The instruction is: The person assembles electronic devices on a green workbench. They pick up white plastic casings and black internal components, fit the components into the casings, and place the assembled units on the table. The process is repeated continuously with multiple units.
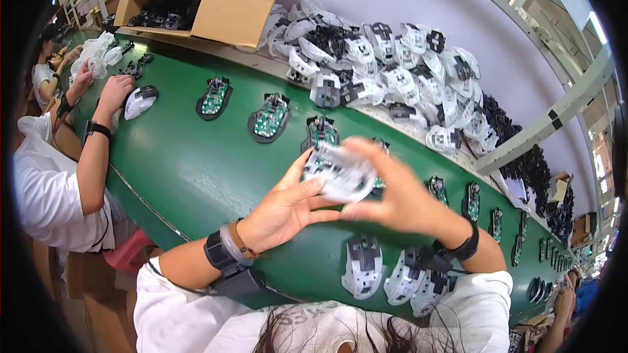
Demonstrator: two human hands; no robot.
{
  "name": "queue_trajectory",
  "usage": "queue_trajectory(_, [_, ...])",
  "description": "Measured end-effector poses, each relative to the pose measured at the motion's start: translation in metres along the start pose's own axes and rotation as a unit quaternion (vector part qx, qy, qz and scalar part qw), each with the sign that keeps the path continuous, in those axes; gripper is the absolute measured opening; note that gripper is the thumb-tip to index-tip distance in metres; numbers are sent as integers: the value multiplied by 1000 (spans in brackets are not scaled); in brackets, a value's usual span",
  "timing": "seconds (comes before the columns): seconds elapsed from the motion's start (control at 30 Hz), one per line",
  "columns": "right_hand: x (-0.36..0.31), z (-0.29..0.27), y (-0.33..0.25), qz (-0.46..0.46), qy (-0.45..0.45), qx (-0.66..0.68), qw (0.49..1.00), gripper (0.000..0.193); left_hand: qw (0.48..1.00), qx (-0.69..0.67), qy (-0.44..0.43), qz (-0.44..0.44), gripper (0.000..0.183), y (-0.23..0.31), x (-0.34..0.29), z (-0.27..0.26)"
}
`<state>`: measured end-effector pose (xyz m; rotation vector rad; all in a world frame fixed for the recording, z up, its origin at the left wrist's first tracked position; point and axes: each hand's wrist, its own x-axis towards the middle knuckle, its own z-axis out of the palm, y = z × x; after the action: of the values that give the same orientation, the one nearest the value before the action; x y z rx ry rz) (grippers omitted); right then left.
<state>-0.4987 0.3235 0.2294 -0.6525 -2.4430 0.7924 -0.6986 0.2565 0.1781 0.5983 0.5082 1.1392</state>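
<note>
Over the middle of the green bench I hold a white computer mouse shell [345, 176], smeared by motion. My left hand [281, 212] grips its left side with the thumb on top. My right hand [400, 189], partly blurred, has its fingers and thumb round the right side. Just beyond lies a mouse base with a green circuit board [322, 132], partly hidden by the hands. Further left are two more such bases, one board [271, 117] nearer and another board [214, 97] farther off. Close to my body rest several white and black mouse shells [364, 267].
Behind the green bench [176, 157], a ledge carries a heap of white shells [399, 78], black parts [500, 121] and a cardboard box [239, 3]. More boards run off to the right, past a slanted metal post [549, 117]. A co-worker [62, 176] sits at left beside an assembled mouse [140, 101].
</note>
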Motion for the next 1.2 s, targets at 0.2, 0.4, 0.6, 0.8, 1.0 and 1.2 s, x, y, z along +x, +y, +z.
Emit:
queue_trajectory(0.2, [107, -19, 65, -14, 136, -151, 979, 23, 989, 46, 131, 42, 40, 15, -6, -26])
queue_trajectory(0.4, [199, -22, 207, 120, 58, -343, 930, 17, 986, 154, 53, 37, 56, 18, -6, -17])
queue_trajectory(0.6, [222, 11, 215, 145, 101, -390, 904, 13, 936, 347, 48, 24, 40, 18, -13, -14])
queue_trajectory(0.8, [209, 19, 235, 70, 185, -461, 865, 11, 919, 380, -87, -57, 27, 5, -6, -26])
queue_trajectory(1.0, [204, 10, 204, 132, 164, -339, 917, 13, 955, 177, -151, -182, 42, -29, -35, -17])
queue_trajectory(1.2, [165, -34, 187, 101, 212, -235, 943, 9, 949, 296, -15, -109, 38, -21, -62, -28])
